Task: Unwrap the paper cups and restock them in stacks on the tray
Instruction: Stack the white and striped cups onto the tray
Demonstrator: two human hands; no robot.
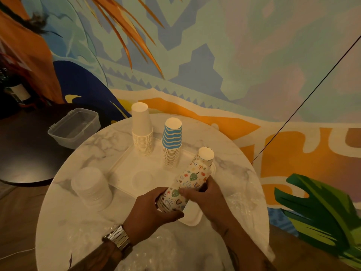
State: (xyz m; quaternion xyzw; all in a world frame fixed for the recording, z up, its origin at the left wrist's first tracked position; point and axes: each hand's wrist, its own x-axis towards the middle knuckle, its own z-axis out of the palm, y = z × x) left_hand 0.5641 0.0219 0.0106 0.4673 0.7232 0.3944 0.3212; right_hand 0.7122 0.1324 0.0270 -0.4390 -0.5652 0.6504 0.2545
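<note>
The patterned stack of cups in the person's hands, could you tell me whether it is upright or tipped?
Tipped. The patterned stack leans up and away over the tray, held by the left hand and right hand.

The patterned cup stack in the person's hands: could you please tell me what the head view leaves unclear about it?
- Patterned paper cup stack: lower end hidden by the left hand and right hand; cup count unreadable.
- Any wrap on it: too blurred to tell.
- White moulded tray: near corner hidden behind both hands.
</note>
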